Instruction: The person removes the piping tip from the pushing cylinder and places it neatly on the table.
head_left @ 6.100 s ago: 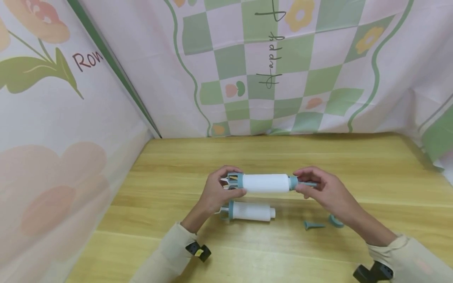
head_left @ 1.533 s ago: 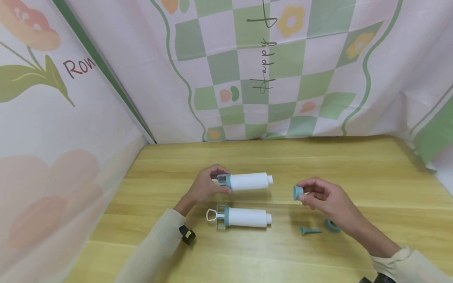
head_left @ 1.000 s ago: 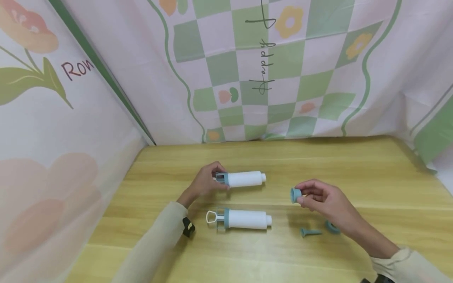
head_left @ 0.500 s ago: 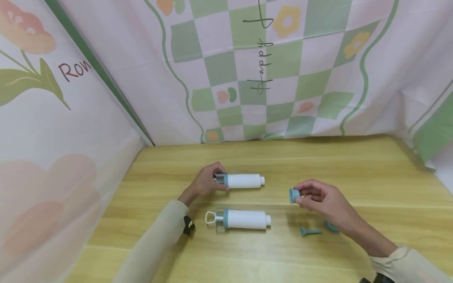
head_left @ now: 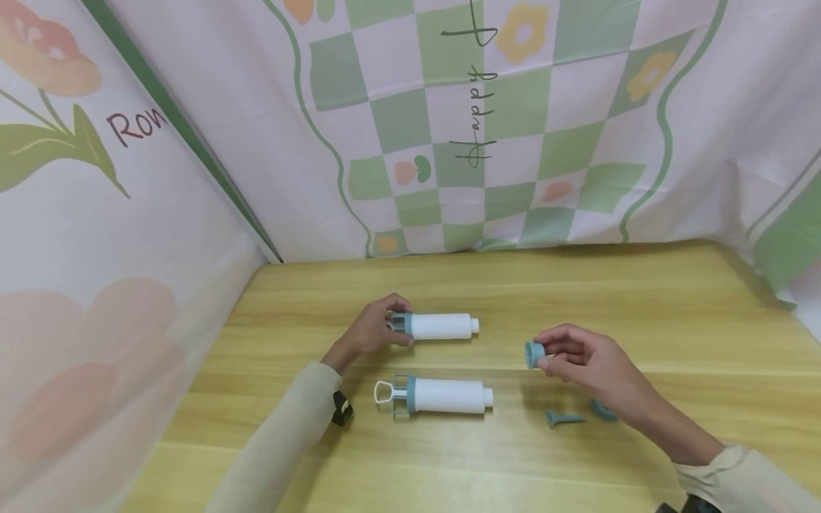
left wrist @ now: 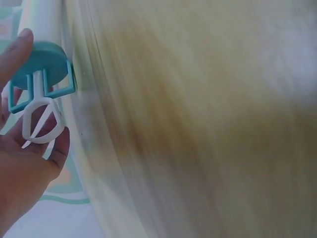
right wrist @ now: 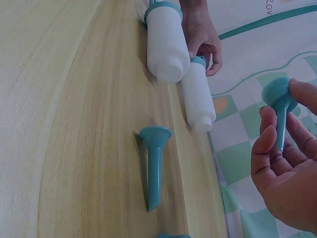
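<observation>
My left hand (head_left: 373,326) grips the teal collar end of a white plunger syringe (head_left: 442,326), which lies sideways on the table. In the left wrist view, the thumb is at the teal collar (left wrist: 47,62) and fingers sit behind the white loop handle (left wrist: 42,121). My right hand (head_left: 586,356) pinches a teal funnel-shaped nozzle (head_left: 534,354) in the air, wide end toward the syringe. Its narrow tube (right wrist: 281,124) shows between the fingers in the right wrist view. A second white plunger syringe (head_left: 449,396) lies nearer me, its loop handle pointing left.
On the wooden table (head_left: 410,463), a second teal nozzle (head_left: 564,419) lies below my right hand. Beside it is a teal ring (head_left: 601,410), partly hidden by the right wrist. A patterned cloth (head_left: 513,178) hangs behind the table's far edge.
At 6.1 s ago the nozzle was at the raised syringe's tip. It is now apart from it in my right hand, and the syringe has been lowered leftward. Over the last second little moves.
</observation>
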The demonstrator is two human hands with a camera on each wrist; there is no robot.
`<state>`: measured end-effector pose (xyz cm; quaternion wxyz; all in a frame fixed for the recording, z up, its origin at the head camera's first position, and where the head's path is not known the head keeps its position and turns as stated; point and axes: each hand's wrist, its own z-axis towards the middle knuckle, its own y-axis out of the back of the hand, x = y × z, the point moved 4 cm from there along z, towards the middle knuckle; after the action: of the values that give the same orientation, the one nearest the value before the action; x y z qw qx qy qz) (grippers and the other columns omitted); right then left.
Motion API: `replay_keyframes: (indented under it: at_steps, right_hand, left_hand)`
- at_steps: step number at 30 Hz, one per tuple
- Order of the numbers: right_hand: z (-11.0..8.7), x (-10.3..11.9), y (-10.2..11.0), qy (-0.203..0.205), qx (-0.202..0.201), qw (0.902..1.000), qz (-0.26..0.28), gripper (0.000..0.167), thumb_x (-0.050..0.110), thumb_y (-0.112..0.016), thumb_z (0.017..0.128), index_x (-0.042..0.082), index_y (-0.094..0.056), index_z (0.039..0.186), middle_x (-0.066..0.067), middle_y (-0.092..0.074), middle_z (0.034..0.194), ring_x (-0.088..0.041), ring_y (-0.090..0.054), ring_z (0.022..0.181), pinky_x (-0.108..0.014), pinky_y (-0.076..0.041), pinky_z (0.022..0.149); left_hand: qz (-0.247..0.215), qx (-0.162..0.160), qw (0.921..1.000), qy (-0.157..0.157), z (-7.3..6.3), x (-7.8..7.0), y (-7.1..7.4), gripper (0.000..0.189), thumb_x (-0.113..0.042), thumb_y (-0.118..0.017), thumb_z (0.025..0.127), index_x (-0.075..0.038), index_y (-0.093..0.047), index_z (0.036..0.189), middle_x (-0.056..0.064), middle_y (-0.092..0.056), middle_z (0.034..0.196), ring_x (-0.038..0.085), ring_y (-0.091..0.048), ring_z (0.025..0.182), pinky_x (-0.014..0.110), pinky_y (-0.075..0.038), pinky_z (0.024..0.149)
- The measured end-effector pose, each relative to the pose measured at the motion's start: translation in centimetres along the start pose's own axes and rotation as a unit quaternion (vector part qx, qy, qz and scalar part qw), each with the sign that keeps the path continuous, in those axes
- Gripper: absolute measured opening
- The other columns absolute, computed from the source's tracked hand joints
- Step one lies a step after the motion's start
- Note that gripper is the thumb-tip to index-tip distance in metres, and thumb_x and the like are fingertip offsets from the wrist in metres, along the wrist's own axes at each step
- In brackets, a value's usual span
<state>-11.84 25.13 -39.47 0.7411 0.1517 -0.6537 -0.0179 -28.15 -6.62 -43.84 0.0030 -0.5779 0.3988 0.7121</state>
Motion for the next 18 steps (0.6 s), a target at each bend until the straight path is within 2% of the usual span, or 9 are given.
replay_keyframes:
  at_steps: [4,7,13,18]
  right_hand:
    - [0.02,0.06,0.0,0.002,0.001,1.0,-0.003,0.029,0.008,-0.063,0.099,-0.006,-0.058,0.123,-0.016,-0.067,0.101,-0.026,-0.068,0.089,-0.035,-0.058,0.073]
    - [-0.01,0.07,0.01,0.001,0.002,1.0,-0.001,0.029,0.009,-0.063,0.099,-0.006,-0.058,0.123,-0.016,-0.067,0.1,-0.027,-0.068,0.089,-0.035,-0.058,0.073]
    - [-0.09,0.09,0.06,0.003,0.002,1.0,-0.001,0.029,0.009,-0.063,0.099,-0.006,-0.057,0.124,-0.016,-0.067,0.1,-0.026,-0.068,0.088,-0.035,-0.058,0.073]
    - [-0.05,0.19,0.04,0.008,0.0,1.0,-0.003,0.029,0.008,-0.063,0.099,-0.005,-0.057,0.124,-0.016,-0.067,0.102,-0.025,-0.067,0.089,-0.034,-0.058,0.072]
  left_hand:
    - [0.002,-0.002,1.0,0.007,-0.14,-0.04,0.08,0.05,-0.004,-0.088,0.075,-0.011,-0.061,0.116,0.006,-0.062,0.118,0.025,-0.059,0.107,0.039,-0.053,0.088]
    - [0.009,-0.006,0.9999,0.007,-0.18,-0.08,0.11,0.051,-0.004,-0.088,0.074,-0.01,-0.062,0.117,0.005,-0.063,0.118,0.024,-0.058,0.106,0.038,-0.052,0.087]
    - [0.005,-0.004,1.0,0.0,-0.32,-0.25,0.26,0.056,-0.007,-0.088,0.075,-0.004,-0.06,0.124,0.008,-0.062,0.123,0.025,-0.056,0.114,0.041,-0.051,0.093]
    - [0.009,-0.013,0.9998,-0.011,-0.74,-0.77,0.77,0.064,-0.013,-0.088,0.075,-0.003,-0.057,0.13,0.012,-0.057,0.133,0.033,-0.051,0.125,0.046,-0.045,0.102]
